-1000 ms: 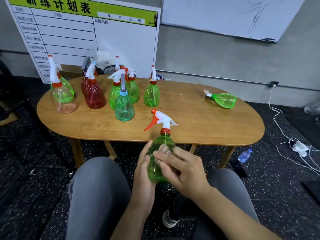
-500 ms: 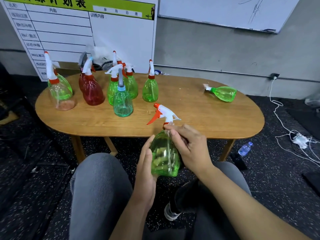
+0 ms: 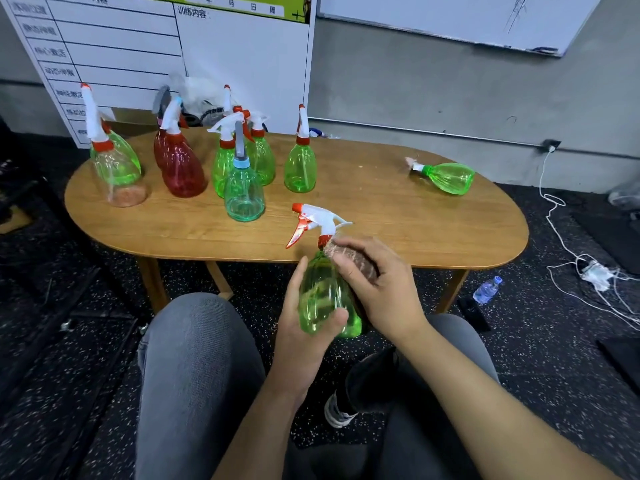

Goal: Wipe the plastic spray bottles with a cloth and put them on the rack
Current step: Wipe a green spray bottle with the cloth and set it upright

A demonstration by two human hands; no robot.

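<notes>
Held in the left hand [image 3: 304, 327] over the lap: a green spray bottle [image 3: 325, 296], fingers and thumb curled round its belly. Up at the neck now, not down on the belly as a second ago: the right hand [image 3: 377, 282], pressing a small pinkish cloth [image 3: 349, 258] under its curled fingers. Means wiping nearly done, top part left. Past the hands, more bottles [image 3: 239, 168] on the wooden table [image 3: 398, 223]. Far off right, one green bottle lying down [image 3: 446, 176]. No rack seen.
</notes>
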